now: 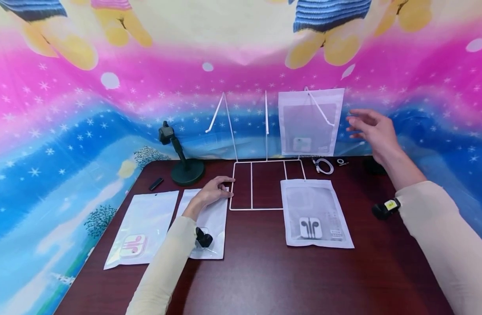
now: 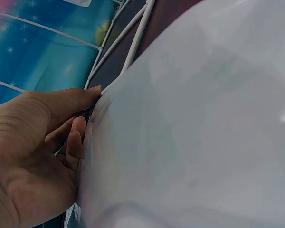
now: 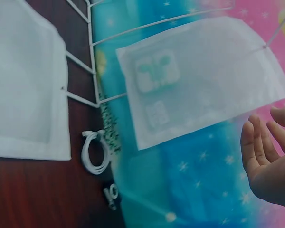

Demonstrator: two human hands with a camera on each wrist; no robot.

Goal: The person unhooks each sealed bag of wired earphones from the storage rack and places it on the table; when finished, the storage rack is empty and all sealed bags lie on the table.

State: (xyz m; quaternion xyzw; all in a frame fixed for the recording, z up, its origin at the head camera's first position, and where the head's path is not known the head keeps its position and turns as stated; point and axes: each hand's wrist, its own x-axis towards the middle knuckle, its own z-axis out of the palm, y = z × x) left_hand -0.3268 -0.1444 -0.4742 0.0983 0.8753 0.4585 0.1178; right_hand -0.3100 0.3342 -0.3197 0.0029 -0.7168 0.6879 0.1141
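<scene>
A white wire display rack (image 1: pixel 252 186) stands on the table, its uprights ending in hooks. My left hand (image 1: pixel 211 193) grips the left rail of its base, thumb and finger at the wire. Under that hand lies a white zip bag (image 1: pixel 215 251), partly covered by my wrist. From the right hook hangs another zip bag (image 1: pixel 309 113) with boxed earphones (image 3: pixel 157 71) showing through. Just right of it my right hand (image 1: pixel 372 131) is raised in the air, fingers loosely bent and holding nothing. A third bag with dark earphones (image 1: pixel 310 228) lies over the base's right front corner.
At the left lies a bag (image 1: pixel 150 214) with pink earphones. Behind it are a small black stick (image 1: pixel 156 183) and a dark stand (image 1: pixel 187 171). A coiled white cable (image 1: pixel 323 166) and a small ring-shaped piece (image 1: pixel 340 162) lie back right. A printed cloth (image 1: pixel 241 57) hangs behind.
</scene>
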